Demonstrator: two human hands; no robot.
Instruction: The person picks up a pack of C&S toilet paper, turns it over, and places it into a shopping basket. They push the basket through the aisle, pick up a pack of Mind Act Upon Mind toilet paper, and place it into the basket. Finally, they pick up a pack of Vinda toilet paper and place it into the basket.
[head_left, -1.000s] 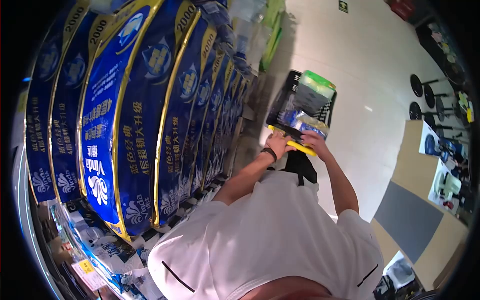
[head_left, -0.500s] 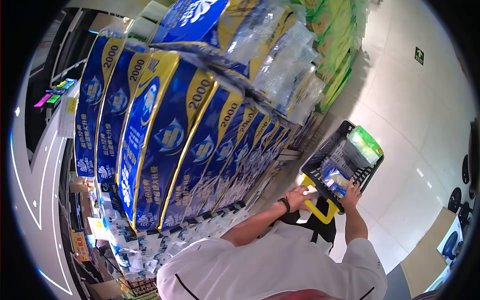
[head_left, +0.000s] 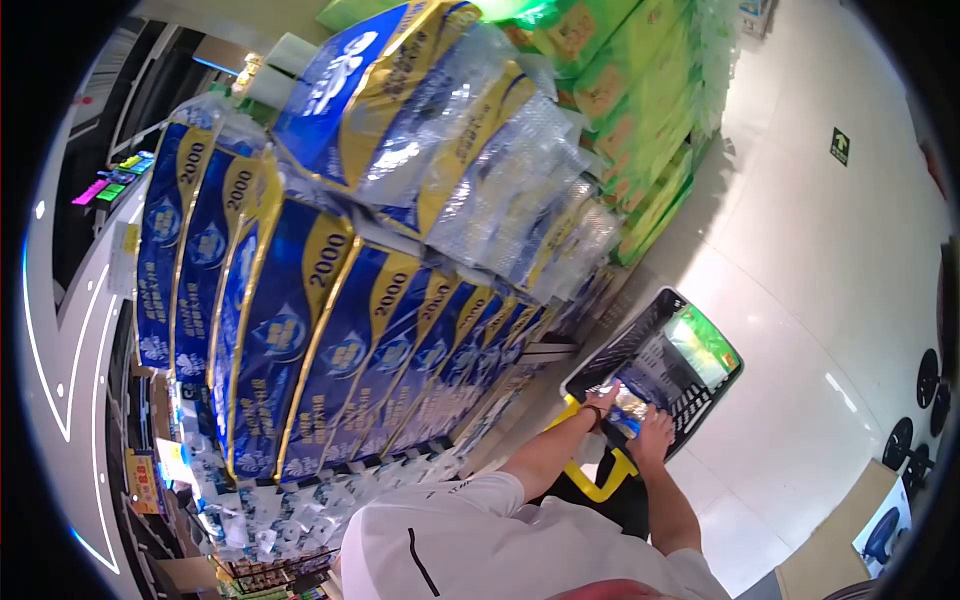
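Note:
A black shopping basket (head_left: 590,365) with a yellow handle (head_left: 607,487) stands on the floor in front of me. Inside lies a blue and gold plastic package (head_left: 630,402), nearest my body. My left hand (head_left: 602,398), with a dark bracelet at its wrist, reaches over the near side and grips the package's left end. On the other side my right hand (head_left: 655,433) has its fingers curled over the package's right end. A green and clear package (head_left: 705,345) lies at the basket's far end, apart from both hands.
Stacked blue Vinda tissue packs (head_left: 275,335) fill the left, with clear-wrapped packs (head_left: 490,165) above and green packs (head_left: 630,90) beyond. Pale floor tiles (head_left: 790,280) run along the right, with a green exit sign (head_left: 840,146). Black weight plates (head_left: 900,440) stand at the far right.
My left hand has moved from the yellow handle into the basket, onto the blue and gold package. My right hand has shifted inward over it. The view has swung, so the basket appears lower and further left.

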